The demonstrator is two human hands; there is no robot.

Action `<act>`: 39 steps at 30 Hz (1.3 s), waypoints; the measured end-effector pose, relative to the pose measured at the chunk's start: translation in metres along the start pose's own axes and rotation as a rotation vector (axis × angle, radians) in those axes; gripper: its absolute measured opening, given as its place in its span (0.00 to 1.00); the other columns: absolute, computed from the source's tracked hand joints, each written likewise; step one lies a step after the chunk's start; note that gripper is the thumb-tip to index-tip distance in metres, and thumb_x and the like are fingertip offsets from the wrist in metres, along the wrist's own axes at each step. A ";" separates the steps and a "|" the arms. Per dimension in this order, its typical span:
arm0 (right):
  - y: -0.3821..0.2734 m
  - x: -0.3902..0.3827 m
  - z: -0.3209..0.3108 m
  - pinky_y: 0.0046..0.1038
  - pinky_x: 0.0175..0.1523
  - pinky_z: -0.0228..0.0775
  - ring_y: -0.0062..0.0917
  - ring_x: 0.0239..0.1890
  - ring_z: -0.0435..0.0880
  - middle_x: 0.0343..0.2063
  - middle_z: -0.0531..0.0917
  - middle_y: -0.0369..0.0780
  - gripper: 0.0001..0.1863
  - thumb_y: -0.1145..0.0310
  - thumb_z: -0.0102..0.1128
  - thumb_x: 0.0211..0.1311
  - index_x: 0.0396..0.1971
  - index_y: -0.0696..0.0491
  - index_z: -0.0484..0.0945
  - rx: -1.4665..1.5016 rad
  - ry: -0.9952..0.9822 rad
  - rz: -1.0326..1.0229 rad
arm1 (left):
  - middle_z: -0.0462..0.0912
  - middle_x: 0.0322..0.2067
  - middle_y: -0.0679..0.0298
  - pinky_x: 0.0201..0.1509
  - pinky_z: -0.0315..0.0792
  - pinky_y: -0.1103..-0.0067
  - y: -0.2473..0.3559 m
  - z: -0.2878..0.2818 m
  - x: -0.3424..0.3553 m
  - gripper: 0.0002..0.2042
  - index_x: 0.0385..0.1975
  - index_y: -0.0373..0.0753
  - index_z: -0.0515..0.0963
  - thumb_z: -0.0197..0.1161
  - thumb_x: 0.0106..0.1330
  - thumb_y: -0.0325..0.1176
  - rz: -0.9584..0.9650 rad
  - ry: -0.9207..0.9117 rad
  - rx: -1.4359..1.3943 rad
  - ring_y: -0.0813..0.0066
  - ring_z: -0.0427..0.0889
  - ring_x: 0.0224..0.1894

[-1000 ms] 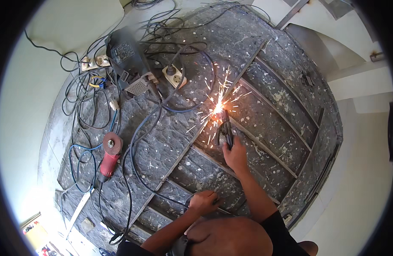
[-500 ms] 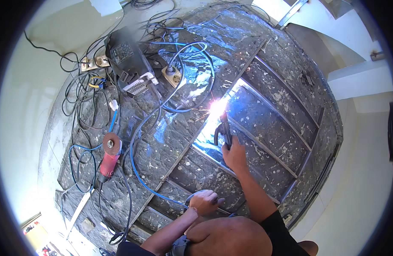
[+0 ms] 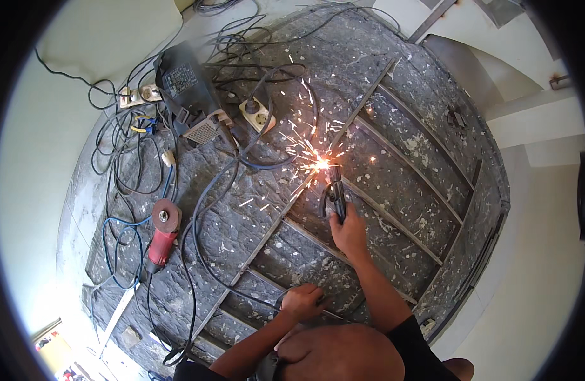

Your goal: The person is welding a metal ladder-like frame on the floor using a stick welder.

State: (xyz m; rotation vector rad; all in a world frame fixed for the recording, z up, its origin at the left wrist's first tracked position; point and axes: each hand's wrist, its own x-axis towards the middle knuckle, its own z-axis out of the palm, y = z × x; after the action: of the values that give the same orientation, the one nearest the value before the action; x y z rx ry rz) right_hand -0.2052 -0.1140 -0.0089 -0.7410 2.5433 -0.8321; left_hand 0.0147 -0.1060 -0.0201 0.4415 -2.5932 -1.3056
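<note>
My right hand is closed round the black handle of a welding electrode holder. At the holder's far end, bright orange sparks spray from a joint on the long side bar of a metal frame. The frame lies on a paint-spotted dark sheet and has several crossbars. Lower down, over the near part of the frame, my left hand is closed with curled fingers. A dark cable runs up to that hand, but whatever the fingers hold is hidden.
An angle grinder with a red body lies on the sheet at left. Beyond it stand a dark welding machine, a socket block and tangled cables. Loose metal bars lie along the sheet's right edge.
The blinding blue-white arc glare has dropped to a smaller orange glow with sparks flying wider. Both hands stay in nearly the same place; the left fingers look a little more curled.
</note>
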 end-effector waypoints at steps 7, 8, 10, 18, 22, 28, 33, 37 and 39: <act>-0.002 0.000 -0.001 0.49 0.27 0.70 0.54 0.26 0.79 0.20 0.79 0.56 0.14 0.68 0.61 0.56 0.36 0.59 0.68 -0.048 -0.002 0.037 | 0.70 0.16 0.64 0.20 0.71 0.71 -0.001 0.001 -0.002 0.19 0.12 0.42 0.70 0.70 0.53 0.45 -0.007 -0.037 -0.001 0.64 0.75 0.18; -0.002 0.000 -0.001 0.49 0.27 0.70 0.54 0.26 0.79 0.20 0.79 0.56 0.14 0.68 0.61 0.56 0.36 0.59 0.68 -0.035 0.004 0.005 | 0.70 0.16 0.64 0.20 0.71 0.71 -0.001 0.001 -0.002 0.19 0.12 0.42 0.70 0.70 0.53 0.45 -0.010 -0.019 0.006 0.64 0.75 0.18; -0.002 -0.001 -0.001 0.48 0.27 0.70 0.54 0.26 0.79 0.19 0.78 0.56 0.14 0.68 0.61 0.56 0.36 0.58 0.67 -0.020 -0.022 0.065 | 0.70 0.16 0.64 0.21 0.71 0.71 -0.001 0.001 -0.002 0.19 0.12 0.42 0.70 0.70 0.53 0.44 -0.003 -0.025 -0.007 0.64 0.76 0.19; 0.002 -0.001 0.002 0.49 0.27 0.70 0.54 0.25 0.79 0.19 0.78 0.56 0.14 0.68 0.61 0.55 0.34 0.58 0.67 -0.045 -0.001 -0.025 | 0.71 0.16 0.64 0.21 0.72 0.71 0.001 0.000 -0.001 0.18 0.13 0.42 0.71 0.70 0.53 0.44 -0.018 -0.017 0.014 0.64 0.76 0.19; 0.004 0.000 0.005 0.49 0.27 0.71 0.54 0.25 0.79 0.19 0.78 0.56 0.14 0.68 0.61 0.55 0.34 0.59 0.66 -0.060 -0.002 -0.005 | 0.71 0.16 0.64 0.21 0.71 0.71 0.001 0.000 -0.001 0.17 0.13 0.42 0.72 0.70 0.52 0.44 -0.016 -0.033 0.012 0.64 0.76 0.19; 0.005 0.001 0.006 0.49 0.27 0.71 0.54 0.26 0.80 0.19 0.79 0.56 0.15 0.68 0.60 0.55 0.35 0.59 0.66 -0.078 -0.051 0.050 | 0.71 0.16 0.65 0.21 0.71 0.71 0.001 0.000 -0.001 0.17 0.13 0.42 0.72 0.71 0.52 0.44 -0.016 -0.019 0.001 0.65 0.76 0.19; 0.004 0.001 0.007 0.49 0.28 0.71 0.53 0.26 0.80 0.21 0.80 0.56 0.15 0.67 0.60 0.56 0.37 0.58 0.67 -0.044 -0.060 0.034 | 0.71 0.16 0.65 0.21 0.70 0.72 0.000 0.000 0.002 0.18 0.12 0.43 0.71 0.70 0.53 0.44 0.007 -0.028 -0.023 0.66 0.76 0.19; 0.003 0.003 0.007 0.49 0.27 0.70 0.52 0.26 0.80 0.20 0.79 0.54 0.14 0.67 0.60 0.57 0.36 0.58 0.67 -0.038 -0.079 0.043 | 0.68 0.15 0.65 0.20 0.68 0.72 -0.001 0.001 0.002 0.19 0.12 0.43 0.67 0.69 0.54 0.44 0.027 -0.011 -0.039 0.66 0.73 0.17; 0.002 0.003 0.008 0.49 0.27 0.70 0.53 0.26 0.80 0.20 0.79 0.55 0.14 0.67 0.60 0.57 0.36 0.58 0.67 -0.045 -0.061 0.008 | 0.68 0.15 0.65 0.20 0.68 0.72 -0.001 0.001 0.001 0.19 0.12 0.43 0.67 0.70 0.54 0.44 0.022 0.012 -0.022 0.66 0.73 0.17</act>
State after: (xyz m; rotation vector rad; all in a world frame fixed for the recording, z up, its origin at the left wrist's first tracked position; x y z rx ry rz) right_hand -0.2048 -0.1174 -0.0165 -0.7574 2.5163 -0.7410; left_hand 0.0136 -0.1067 -0.0215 0.4148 -2.5642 -1.3197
